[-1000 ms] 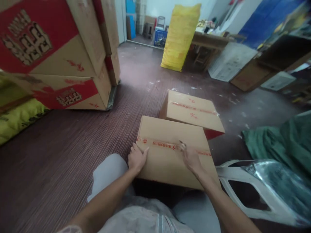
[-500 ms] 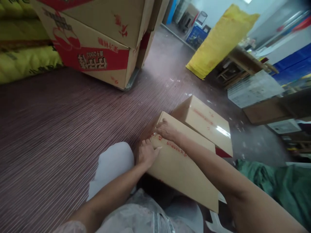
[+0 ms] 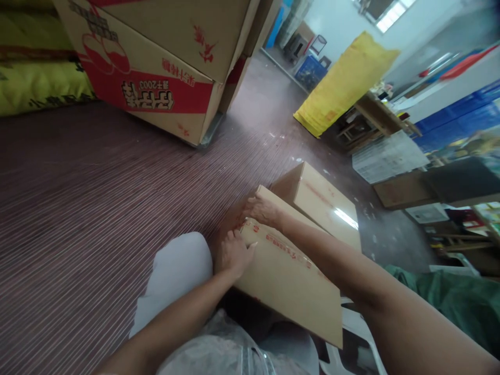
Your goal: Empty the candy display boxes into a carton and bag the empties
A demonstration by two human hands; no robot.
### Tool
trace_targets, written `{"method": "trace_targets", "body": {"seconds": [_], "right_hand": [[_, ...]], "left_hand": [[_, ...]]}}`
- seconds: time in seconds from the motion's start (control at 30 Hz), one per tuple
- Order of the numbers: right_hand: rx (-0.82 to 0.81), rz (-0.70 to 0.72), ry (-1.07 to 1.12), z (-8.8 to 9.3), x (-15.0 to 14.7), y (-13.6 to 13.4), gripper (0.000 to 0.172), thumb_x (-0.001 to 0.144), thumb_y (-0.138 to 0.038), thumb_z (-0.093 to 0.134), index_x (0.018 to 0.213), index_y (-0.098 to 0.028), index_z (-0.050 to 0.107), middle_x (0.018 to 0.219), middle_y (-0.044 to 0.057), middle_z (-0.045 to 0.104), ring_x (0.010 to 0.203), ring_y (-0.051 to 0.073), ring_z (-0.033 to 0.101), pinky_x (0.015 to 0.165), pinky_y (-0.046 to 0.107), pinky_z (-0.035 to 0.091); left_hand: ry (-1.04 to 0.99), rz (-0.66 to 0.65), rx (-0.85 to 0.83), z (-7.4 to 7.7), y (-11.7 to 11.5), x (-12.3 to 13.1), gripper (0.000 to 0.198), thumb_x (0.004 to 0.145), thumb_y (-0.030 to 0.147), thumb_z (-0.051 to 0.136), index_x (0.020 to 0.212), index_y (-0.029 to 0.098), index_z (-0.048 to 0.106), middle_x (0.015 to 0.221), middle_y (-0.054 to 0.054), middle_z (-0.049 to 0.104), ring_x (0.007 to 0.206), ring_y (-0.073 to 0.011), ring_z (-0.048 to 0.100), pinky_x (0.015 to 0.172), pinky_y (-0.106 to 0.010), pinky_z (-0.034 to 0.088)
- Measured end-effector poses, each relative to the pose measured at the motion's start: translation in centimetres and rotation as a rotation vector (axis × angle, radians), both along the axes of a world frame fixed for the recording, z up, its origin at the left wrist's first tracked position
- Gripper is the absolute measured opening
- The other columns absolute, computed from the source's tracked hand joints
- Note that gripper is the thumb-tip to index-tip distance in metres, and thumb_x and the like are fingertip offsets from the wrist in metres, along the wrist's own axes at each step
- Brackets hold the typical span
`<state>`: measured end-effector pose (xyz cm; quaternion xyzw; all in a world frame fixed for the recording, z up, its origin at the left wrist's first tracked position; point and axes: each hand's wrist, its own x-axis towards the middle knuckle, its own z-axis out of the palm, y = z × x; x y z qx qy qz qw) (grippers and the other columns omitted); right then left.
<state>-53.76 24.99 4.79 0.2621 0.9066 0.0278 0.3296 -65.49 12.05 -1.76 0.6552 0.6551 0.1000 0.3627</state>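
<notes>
Both hands are on the near box: the left hand (image 3: 236,254) lies at its 10 o'clock corner, half open, thumb flat on the top, fingers bent at the edge. The right hand (image 3: 260,209) crosses to the 11 o'clock end, fingers curled low against the edge; whether something is pinched in it I cannot tell, as the fingertips are blurred.

The box (image 3: 289,294) stands right before the person, its top turned up and slanting from 11 toward 5 o'clock. Tape (image 3: 287,247) printed in red runs along the top, between the right forearm and the near edge. The person's left knee (image 3: 175,278) is at 9 o'clock from the box, near it.

At 1 o'clock, just beyond, sits a second box (image 3: 326,200), a bright glare on its top; the right arm hides part of it. At 4 o'clock is a white plastic frame (image 3: 355,325), at 3 o'clock a heap of green cloth (image 3: 449,297).

Farther off over the ridged floor (image 3: 117,172), a stack of cartons (image 3: 156,88) with red print stands at 11 o'clock, yellow sacks (image 3: 42,83) at 10. Toward 12 is a blue crate (image 3: 310,70); toward 1, a tilted-looking yellow bundle (image 3: 346,83) and a cluttered desk (image 3: 377,112), with a white case (image 3: 390,156) nearer.
</notes>
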Motion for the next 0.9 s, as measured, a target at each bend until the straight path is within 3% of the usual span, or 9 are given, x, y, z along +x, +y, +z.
{"method": "trace_targets", "body": {"seconds": [0.17,0.3,0.53,0.7,0.9], "right_hand": [[0.074,-0.025,-0.101,1.0,1.8,1.7,0.023,0.095,-0.014,0.046,0.100,-0.020,0.068,0.100,0.008,0.071,0.109,0.024,0.052,0.094,0.039,0.030],[0.121,-0.189,-0.058,1.8,1.1,1.8,0.027,0.096,-0.014,0.040,0.105,-0.016,0.066,0.104,0.013,0.071,0.108,0.027,0.056,0.092,0.041,0.034],[-0.014,-0.579,-0.060,0.2,-0.3,-4.0,0.032,0.096,-0.018,0.038,0.121,-0.014,0.057,0.097,0.015,0.073,0.093,0.027,0.069,0.072,0.032,0.045],[0.031,-0.721,0.021,-0.8,0.8,-8.0,0.032,0.097,-0.017,0.032,0.121,-0.012,0.053,0.095,0.016,0.073,0.093,0.028,0.070,0.076,0.035,0.048],[0.025,-0.778,0.013,-0.7,2.9,-9.7,0.033,0.096,-0.016,0.033,0.122,-0.010,0.054,0.099,0.020,0.071,0.097,0.029,0.069,0.079,0.037,0.048]], "left_hand": [[0.016,-0.006,-0.004,0.1,0.0,0.1,0.055,0.088,0.051,0.060,0.115,0.004,0.057,0.115,-0.020,0.061,0.106,-0.0316,0.061,0.093,-0.043,0.047],[0.014,0.002,-0.021,0.2,0.1,0.3,0.054,0.088,0.050,0.060,0.116,0.004,0.057,0.116,-0.020,0.061,0.107,-0.0315,0.061,0.094,-0.043,0.047],[0.037,-0.004,-0.025,0.4,0.4,0.3,0.053,0.088,0.051,0.059,0.114,0.005,0.056,0.116,-0.020,0.060,0.109,-0.0322,0.060,0.094,-0.044,0.047],[0.066,-0.032,0.001,0.0,0.3,0.1,0.049,0.089,0.050,0.057,0.113,0.007,0.054,0.113,-0.019,0.060,0.108,-0.0315,0.060,0.091,-0.042,0.048],[0.128,-0.061,0.053,-0.3,0.2,0.0,0.052,0.090,0.055,0.052,0.112,0.007,0.053,0.113,-0.020,0.060,0.107,-0.0311,0.061,0.087,-0.041,0.049]]}}
